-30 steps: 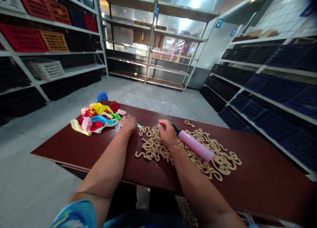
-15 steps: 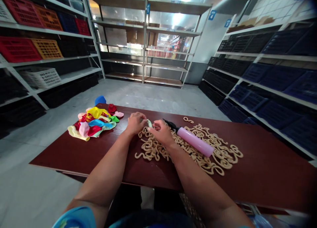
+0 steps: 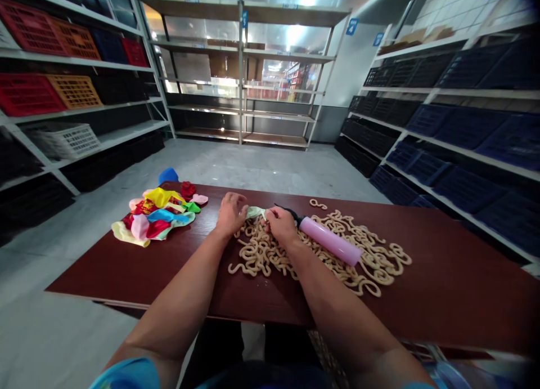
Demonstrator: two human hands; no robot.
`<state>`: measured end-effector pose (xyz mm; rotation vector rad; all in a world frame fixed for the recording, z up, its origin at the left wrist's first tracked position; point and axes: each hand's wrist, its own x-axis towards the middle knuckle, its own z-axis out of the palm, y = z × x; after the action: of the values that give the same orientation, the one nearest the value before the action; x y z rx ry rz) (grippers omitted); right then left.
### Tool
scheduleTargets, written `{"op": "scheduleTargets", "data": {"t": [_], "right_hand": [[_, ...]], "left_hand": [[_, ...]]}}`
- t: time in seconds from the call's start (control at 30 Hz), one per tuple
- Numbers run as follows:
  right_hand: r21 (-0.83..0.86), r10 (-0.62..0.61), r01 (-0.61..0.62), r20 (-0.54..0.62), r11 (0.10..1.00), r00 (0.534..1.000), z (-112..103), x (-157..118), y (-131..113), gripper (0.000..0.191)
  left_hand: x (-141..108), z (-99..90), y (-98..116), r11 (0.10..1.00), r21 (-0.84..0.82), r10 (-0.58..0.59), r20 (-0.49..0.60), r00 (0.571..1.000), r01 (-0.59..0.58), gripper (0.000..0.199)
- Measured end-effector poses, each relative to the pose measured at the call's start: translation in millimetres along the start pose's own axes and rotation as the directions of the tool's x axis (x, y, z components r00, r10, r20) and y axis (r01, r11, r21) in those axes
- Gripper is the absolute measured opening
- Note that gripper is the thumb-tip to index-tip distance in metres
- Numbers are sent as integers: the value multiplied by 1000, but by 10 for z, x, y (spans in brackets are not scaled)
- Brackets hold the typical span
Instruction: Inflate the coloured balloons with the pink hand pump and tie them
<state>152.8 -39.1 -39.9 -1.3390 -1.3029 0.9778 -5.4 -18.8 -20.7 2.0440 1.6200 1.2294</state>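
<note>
A limp pale-green piece, like thin cloth or a deflated balloon (image 3: 255, 211), is stretched between my two hands above the table. My left hand (image 3: 231, 213) grips its left end with curled fingers. At the other end, my right hand (image 3: 280, 224) pinches it between thumb and fingers. Just below and to the right of the hands spreads a heap of tan, curly, rope-like pieces (image 3: 259, 251). On that heap lies a pink cylinder (image 3: 331, 241) with a black end piece (image 3: 291, 213), close to my right hand.
A pile of limp, brightly coloured pieces (image 3: 158, 215) lies on the left of the dark red table (image 3: 177, 276). One tan curl (image 3: 318, 204) rests apart near the far edge. Something blue (image 3: 168, 175) shows beyond the table. Shelves with crates (image 3: 73, 90) stand around.
My hands have moved apart, my right hand slightly to the right, and the pale-green piece is now stretched out sideways between them. The view has shifted a little.
</note>
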Motion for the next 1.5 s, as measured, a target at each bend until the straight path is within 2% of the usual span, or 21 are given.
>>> {"op": "scheduleTargets", "data": {"t": [0.03,0.07,0.1,0.17,0.2,0.23,0.27,0.43,0.57,0.7,0.8,0.93,1.03,1.13,1.2,1.27,1.33,1.4,1.43,1.5], "right_hand": [[9,1,-1,-12,1000,1000,-5,3,-6,23],[12,-4,5,-26,1000,1000,-10,4,-12,25],[9,-16,17,-40,1000,999,-16,2,-20,26],[-11,-52,52,-50,999,997,-24,-9,-41,29],[-24,-77,76,-50,997,996,-26,-17,-52,30],[-42,-109,107,-49,993,993,-26,-27,-64,31],[-66,-146,142,-49,988,988,-26,-35,-74,31],[-229,-304,280,-77,932,950,-24,-42,-92,26],[-225,-234,200,-139,954,962,-10,-23,-80,26],[-75,-101,92,-137,993,985,31,-41,-86,27],[10,-90,91,-69,996,994,41,-70,-96,28],[-2,-136,136,3,991,991,7,-88,-107,30],[16,-165,165,25,986,986,-3,-101,-131,32],[37,-178,175,69,984,982,32,-138,-162,32],[19,-185,184,120,983,975,60,-167,-183,31],[-32,-191,198,155,980,969,50,-177,-217,31],[-128,-199,217,137,968,970,-40,-156,-283,34],[-302,-237,249,74,920,969,-229,-114,-385,35],[-420,-265,259,44,870,963,-357,-96,-442,35],[-676,-299,238,27,697,954,-651,-90,-534,34]], "left_hand": [[-14,4,34,995,-85,-47,29,998,49,24],[-31,14,70,975,-182,-103,124,987,125,34],[-52,31,104,936,-267,-158,266,951,230,47],[-98,92,157,820,-355,-218,534,817,450,67],[-118,131,173,762,-374,-229,608,760,528,72],[-134,172,180,715,-394,-243,635,734,578,73],[-145,211,179,679,-423,-261,624,736,600,72],[-129,288,126,578,-630,-271,452,850,519,40],[-112,272,122,529,-701,-270,396,878,478,28],[-125,309,140,518,-740,-264,338,903,429,26],[-132,335,148,464,-749,-252,401,881,474,34],[-132,325,151,351,-713,-218,568,794,607,61],[-143,317,154,315,-675,-173,651,739,667,76],[-157,320,169,282,-664,-97,699,709,693,77],[-150,313,186,227,-693,-66,690,721,684,68],[-118,292,192,137,-764,-101,622,776,630,47],[-68,261,166,32,-840,-186,527,829,541,29],[-12,231,102,-72,-887,-276,458,845,457,22],[13,219,59,-121,-896,-306,443,843,428,20],[54,196,-28,-216,-897,-320,438,840,386,17]]}}
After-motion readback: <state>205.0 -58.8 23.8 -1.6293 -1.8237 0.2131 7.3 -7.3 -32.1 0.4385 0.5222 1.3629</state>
